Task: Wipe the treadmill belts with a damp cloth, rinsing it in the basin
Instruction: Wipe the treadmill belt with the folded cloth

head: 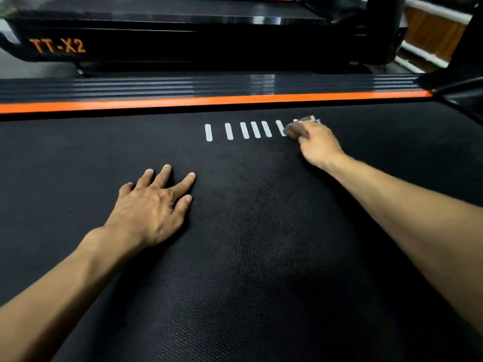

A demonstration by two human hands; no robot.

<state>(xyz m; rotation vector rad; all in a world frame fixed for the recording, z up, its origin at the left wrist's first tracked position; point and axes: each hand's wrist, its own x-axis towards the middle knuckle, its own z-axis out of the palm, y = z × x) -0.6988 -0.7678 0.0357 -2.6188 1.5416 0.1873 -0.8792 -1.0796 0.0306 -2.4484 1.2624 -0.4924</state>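
Head view: cloth (309, 120) sits bunched under the right hand (317, 145), far side of the treadmill belt (248, 257), at the right end of a row of white dashes (244, 130), covering the last ones. Right hand is closed over the cloth, fingers curled down, arm stretched fwd from lower right. Left hand (151, 205) lies flat on the belt, fingers spread, holding nothing, well apart from the cloth. Orange strip (183, 101) and ribbed side rail (130, 87) run just beyond the dashes. 2nd treadmill (183, 45) marked TT-X2 behind. No basin in view.
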